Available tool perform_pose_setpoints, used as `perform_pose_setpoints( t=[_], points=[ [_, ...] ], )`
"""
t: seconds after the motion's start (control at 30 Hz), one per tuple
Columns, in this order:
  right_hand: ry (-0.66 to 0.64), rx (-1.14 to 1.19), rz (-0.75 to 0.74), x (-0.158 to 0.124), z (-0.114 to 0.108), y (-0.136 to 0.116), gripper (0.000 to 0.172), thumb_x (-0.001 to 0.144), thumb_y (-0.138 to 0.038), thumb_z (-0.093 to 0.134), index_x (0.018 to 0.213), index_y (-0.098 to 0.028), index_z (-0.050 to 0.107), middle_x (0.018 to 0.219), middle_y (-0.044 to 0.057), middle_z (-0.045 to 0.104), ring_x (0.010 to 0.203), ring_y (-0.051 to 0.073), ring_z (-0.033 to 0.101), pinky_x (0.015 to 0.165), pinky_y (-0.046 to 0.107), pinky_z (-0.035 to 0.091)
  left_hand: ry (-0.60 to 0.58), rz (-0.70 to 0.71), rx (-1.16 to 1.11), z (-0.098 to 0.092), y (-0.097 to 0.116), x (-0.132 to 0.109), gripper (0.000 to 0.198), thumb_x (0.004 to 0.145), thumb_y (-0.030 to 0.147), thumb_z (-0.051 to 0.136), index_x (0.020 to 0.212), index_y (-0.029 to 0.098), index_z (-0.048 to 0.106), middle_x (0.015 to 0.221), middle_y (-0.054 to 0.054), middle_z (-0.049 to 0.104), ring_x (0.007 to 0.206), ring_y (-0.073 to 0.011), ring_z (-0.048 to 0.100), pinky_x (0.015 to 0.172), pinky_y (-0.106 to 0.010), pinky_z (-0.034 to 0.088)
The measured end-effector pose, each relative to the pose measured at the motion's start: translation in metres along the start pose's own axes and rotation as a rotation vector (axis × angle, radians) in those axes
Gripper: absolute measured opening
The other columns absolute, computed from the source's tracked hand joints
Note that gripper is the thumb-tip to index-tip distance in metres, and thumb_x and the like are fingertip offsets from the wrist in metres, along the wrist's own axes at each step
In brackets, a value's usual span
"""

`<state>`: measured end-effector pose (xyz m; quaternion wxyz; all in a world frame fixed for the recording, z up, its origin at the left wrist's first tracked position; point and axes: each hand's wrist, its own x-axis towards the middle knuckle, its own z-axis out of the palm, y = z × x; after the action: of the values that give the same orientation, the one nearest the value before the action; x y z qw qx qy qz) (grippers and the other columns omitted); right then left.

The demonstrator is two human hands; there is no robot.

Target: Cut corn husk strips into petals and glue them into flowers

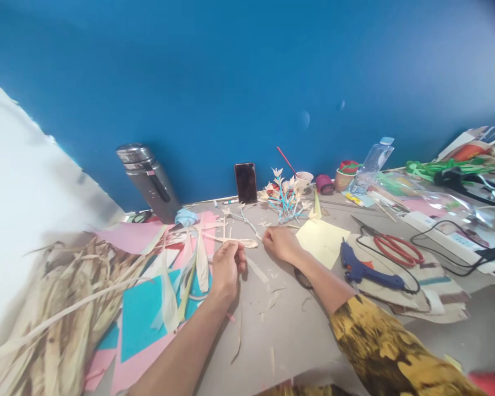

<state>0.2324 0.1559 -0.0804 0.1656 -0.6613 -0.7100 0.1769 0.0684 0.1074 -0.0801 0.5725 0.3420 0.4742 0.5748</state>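
Tan dried husks [55,313] heap leftmost; the left hand [227,265] pinches a pale husk strip [249,243] over the surface [291,330]; next, a flower stem [249,221] meets the curled right hand [279,243], its grip unclear; rightward lies a blue glue gun [369,273].

You can read no words, brands or numbers here. Left of the phone [246,182], your flask [154,190] carries a small pink label [150,172], too tiny for you to make out. Well to the right of the phone, your power strip [445,236] shows small marks around its sockets, too blurred to read.
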Motion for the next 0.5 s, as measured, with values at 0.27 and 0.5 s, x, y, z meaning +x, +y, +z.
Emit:
perform_pose_setpoints(
  t=[0.27,0.5],
  points=[
    [0.078,0.019,0.031,0.0021,-0.0036,0.0044,0.020,0.089,-0.020,0.052,0.090,-0.017,0.072,0.092,0.013,0.074,0.086,0.025,0.068,0.070,0.029,0.040,0.013,0.041,0.014,-0.0001,-0.0008,0.0009,0.018,0.071,0.034,0.063,0.072,0.017,0.058,0.054,0.005,0.051,0.039,-0.0059,0.040,0.039,-0.018,0.028],
    [0.206,0.165,0.019,-0.0006,-0.0043,0.0027,0.026,0.093,-0.026,0.049,0.104,-0.019,0.071,0.107,0.011,0.074,0.097,0.023,0.066,0.080,0.029,0.042,0.067,0.045,0.051,-0.0019,-0.0004,0.0053,0.016,0.062,0.020,0.056,0.078,0.019,0.056,0.059,0.005,0.058,0.039,-0.0062,0.041,0.037,-0.017,0.026]
  ],
)
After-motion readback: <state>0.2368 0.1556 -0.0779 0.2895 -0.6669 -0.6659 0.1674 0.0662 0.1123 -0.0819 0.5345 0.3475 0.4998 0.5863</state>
